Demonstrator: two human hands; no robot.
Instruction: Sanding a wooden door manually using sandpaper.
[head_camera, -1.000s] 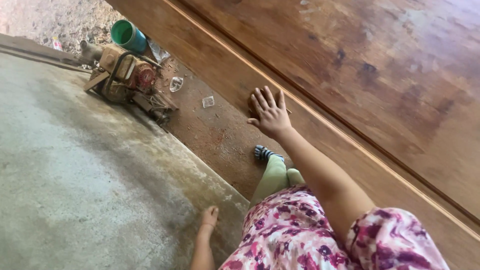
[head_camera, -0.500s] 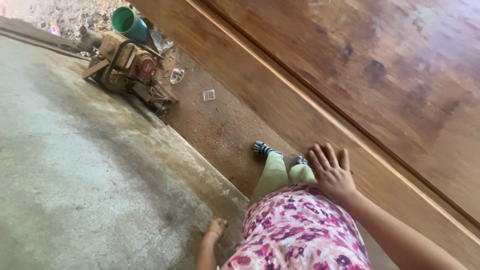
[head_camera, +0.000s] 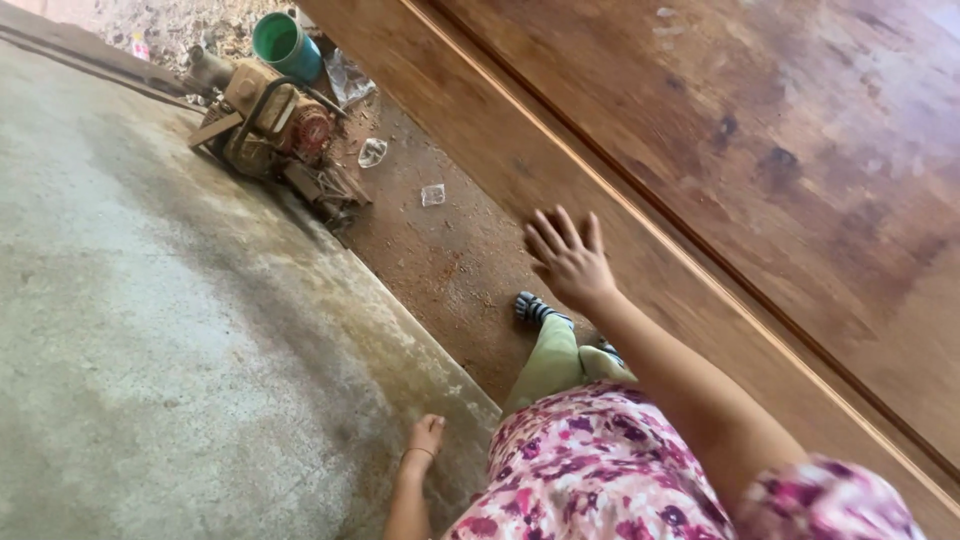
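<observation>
My right hand (head_camera: 568, 262) is stretched forward with its fingers spread, holding nothing, over the lower edge of a large brown wooden panel (head_camera: 760, 150). My left hand (head_camera: 426, 437) rests loosely curled on the edge of the concrete slab (head_camera: 170, 350), holding nothing that I can see. Below me are a pink floral garment (head_camera: 590, 470), light green trouser legs (head_camera: 552, 362) and a striped sandal (head_camera: 533, 307) on the dirt.
A rusty small engine machine (head_camera: 275, 130) sits on the dirt strip (head_camera: 440, 240) at the slab's edge, with a green bucket (head_camera: 285, 45) behind it. Bits of clear plastic litter (head_camera: 432, 194) lie on the dirt beside the wooden panel.
My right hand first drew back toward my lap, then reached forward and up again along the wooden panel. The left hand stayed on the concrete edge. The view shifted slightly.
</observation>
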